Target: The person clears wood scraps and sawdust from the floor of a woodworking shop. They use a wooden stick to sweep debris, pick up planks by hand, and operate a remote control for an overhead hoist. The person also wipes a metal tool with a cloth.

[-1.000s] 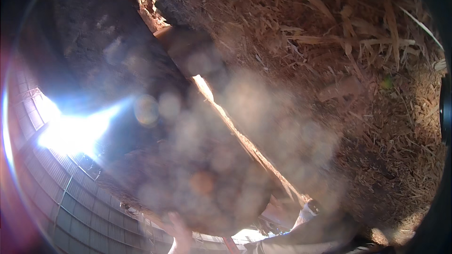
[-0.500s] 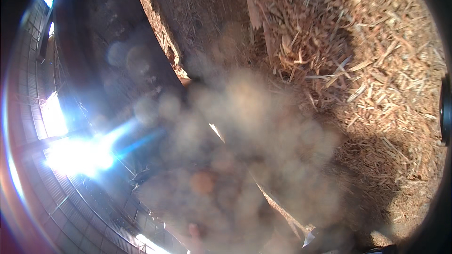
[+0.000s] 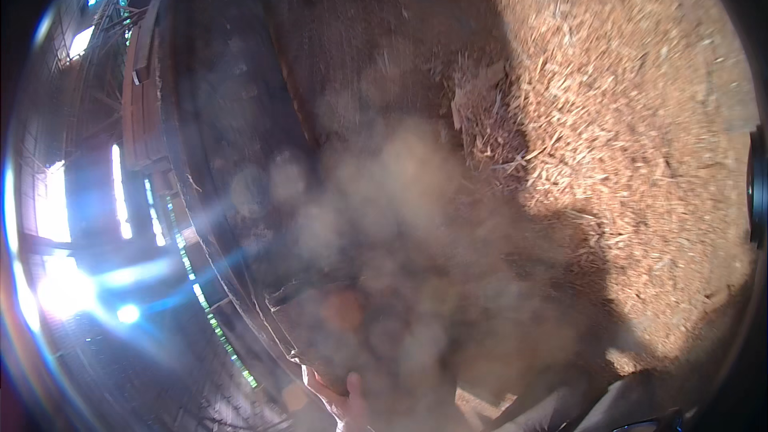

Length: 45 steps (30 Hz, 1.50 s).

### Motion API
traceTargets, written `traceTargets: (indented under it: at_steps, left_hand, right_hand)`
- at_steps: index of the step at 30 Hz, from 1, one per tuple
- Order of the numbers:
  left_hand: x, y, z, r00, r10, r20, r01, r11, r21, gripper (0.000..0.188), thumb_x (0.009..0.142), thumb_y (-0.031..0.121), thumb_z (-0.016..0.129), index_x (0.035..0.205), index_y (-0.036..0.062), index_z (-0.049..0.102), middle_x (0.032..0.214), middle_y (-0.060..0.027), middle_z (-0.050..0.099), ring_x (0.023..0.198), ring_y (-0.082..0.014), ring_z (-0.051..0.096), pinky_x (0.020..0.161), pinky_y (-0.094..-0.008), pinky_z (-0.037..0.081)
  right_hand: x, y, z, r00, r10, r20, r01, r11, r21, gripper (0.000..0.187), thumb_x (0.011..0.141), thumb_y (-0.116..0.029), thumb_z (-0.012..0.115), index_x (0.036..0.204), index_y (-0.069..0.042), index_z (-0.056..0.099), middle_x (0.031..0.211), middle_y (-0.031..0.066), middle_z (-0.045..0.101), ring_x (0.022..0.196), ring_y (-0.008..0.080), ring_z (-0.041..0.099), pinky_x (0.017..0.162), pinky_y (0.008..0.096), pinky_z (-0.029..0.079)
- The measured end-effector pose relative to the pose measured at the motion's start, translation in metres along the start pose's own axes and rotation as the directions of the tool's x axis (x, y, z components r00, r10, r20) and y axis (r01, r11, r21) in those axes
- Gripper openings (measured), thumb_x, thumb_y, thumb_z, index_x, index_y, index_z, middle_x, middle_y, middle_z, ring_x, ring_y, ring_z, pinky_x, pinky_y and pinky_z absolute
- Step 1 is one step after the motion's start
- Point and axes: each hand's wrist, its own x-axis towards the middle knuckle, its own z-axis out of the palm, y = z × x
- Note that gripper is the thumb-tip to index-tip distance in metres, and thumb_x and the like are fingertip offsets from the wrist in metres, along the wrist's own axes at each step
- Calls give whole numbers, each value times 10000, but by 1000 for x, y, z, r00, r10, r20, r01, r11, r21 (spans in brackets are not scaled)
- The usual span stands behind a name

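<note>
Spreading down the right side, a bed of wood chips [image 3: 616,160] now shows far more sunlit ground than a second ago, when shade covered most of it. Left of the chips, the large dark timber [image 3: 228,80] runs from the upper edge toward the lower middle, steeper in view than before; the bright splintered strip along its side has dwindled to a thin, dull brown line. Beyond its left edge, more of the shed has come into sight, including stacked reddish planks [image 3: 142,124] that were hidden in the oldest view. Grey cloth [image 3: 552,414] shows at the lower edge. Smallest is the left hand [image 3: 352,402], blurred beside the timber's near end, a finger raised; whether it grasps or merely touches the wood, I cannot tell.
</note>
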Motion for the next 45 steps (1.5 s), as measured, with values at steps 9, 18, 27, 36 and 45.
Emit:
traceTargets:
  at_steps: [9, 18, 27, 36, 45]
  left_hand:
    - [-19, -16, 22, 990, 125, 59, -119, 988, -93, 1017, 887, 297, 829, 1587, -95, 203, 1586, -313, 335, 1430, -449, 392, 1196, -544, 341]
    - [3, -15, -8, 996, 83, 22, -80, 988, -131, 1065, 779, 280, 870, 1607, -10, 267, 1612, -278, 313, 1502, -460, 287, 1220, -568, 266]
    - [-6, -21, -1, 986, 164, 2, -164, 985, -62, 1065, 775, 200, 844, 1595, -61, 217, 1592, -305, 306, 1482, -475, 298, 1218, -573, 264]
    - [-8, -26, -4, 986, 165, 18, -164, 985, -42, 1112, 759, 248, 865, 1588, -83, 202, 1585, -327, 286, 1472, -498, 299, 1214, -588, 264]
    - [-5, -29, -4, 992, 124, 41, -121, 991, -60, 1032, 826, 355, 833, 1591, -24, 253, 1636, -338, 237, 1504, -501, 249, 1178, -623, 227]
  right_hand:
    - [106, -13, -135, 990, -122, -72, 126, 990, 55, 427, 902, -400, 776, 1053, -30, 624, 910, 218, 651, 889, 370, 666, 812, 477, 541]
    - [-52, 1, -129, 995, 48, -92, -51, 998, -21, 597, 996, -434, 656, 1310, 58, 531, 1329, 310, 572, 1214, 468, 561, 1054, 520, 447]
    - [-55, 10, -120, 998, -1, -61, 5, 998, 65, 552, 1026, -332, 645, 1373, 77, 512, 1364, 303, 564, 1260, 474, 539, 1082, 544, 420]
    - [-51, 7, -140, 1000, 19, -17, -17, 992, 129, 547, 1009, -297, 674, 1370, 83, 519, 1374, 306, 557, 1276, 465, 539, 1108, 541, 412]
    - [-35, -17, -164, 977, 53, 207, -57, 998, 11, 641, 977, -317, 688, 1433, 64, 448, 1455, 304, 496, 1373, 456, 457, 1163, 532, 354]
